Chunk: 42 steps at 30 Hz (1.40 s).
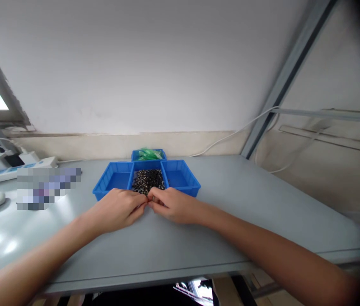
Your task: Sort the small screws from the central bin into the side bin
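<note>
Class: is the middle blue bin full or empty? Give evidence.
Not empty: small dark parts cover the floor of the middle bin, while the left bin and right bin show bare blue floors.

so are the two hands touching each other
Touching. The head view shows the left hand and right hand meeting at the fingertips, no gap, just before the middle blue tray.

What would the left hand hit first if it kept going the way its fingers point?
The right hand, most likely. The left hand points rightward, and both hands' fingertips meet, or nearly so, just in front of the middle tray; depth is unclear.
</note>
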Each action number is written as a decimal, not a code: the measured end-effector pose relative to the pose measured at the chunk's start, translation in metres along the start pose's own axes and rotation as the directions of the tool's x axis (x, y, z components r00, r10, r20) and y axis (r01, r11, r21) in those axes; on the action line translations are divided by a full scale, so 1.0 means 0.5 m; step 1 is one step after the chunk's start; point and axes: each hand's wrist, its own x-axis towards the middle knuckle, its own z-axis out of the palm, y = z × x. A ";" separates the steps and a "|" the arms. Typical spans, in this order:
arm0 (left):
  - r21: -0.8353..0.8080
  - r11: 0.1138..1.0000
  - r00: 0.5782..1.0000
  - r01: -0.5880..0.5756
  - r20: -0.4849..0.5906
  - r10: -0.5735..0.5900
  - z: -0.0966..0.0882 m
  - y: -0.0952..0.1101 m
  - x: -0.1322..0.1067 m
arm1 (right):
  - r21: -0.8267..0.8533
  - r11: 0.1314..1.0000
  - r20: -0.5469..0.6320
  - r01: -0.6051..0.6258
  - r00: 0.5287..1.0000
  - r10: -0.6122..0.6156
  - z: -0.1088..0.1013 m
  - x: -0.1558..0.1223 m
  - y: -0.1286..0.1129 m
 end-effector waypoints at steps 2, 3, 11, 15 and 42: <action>0.009 1.000 1.000 -0.008 -0.007 0.008 -0.001 -0.001 0.001 | 0.027 0.999 -0.009 -0.023 1.000 0.023 0.001 -0.002 0.002; 0.014 1.000 1.000 -0.006 -0.009 0.006 -0.001 -0.001 0.001 | 0.038 0.999 -0.010 -0.027 1.000 0.027 0.001 -0.003 0.002; 0.014 1.000 1.000 0.023 -0.006 -0.023 -0.002 -0.002 -0.002 | -0.008 1.000 0.018 0.019 1.000 -0.019 -0.004 -0.001 -0.003; 0.026 1.000 1.000 0.016 0.009 -0.017 -0.002 -0.003 -0.001 | 0.024 1.000 -0.020 -0.007 1.000 0.007 0.001 0.000 0.004; 0.014 1.000 1.000 0.025 -0.009 -0.025 -0.004 -0.002 -0.001 | -0.056 0.998 -0.061 0.042 0.997 -0.045 0.004 0.000 0.008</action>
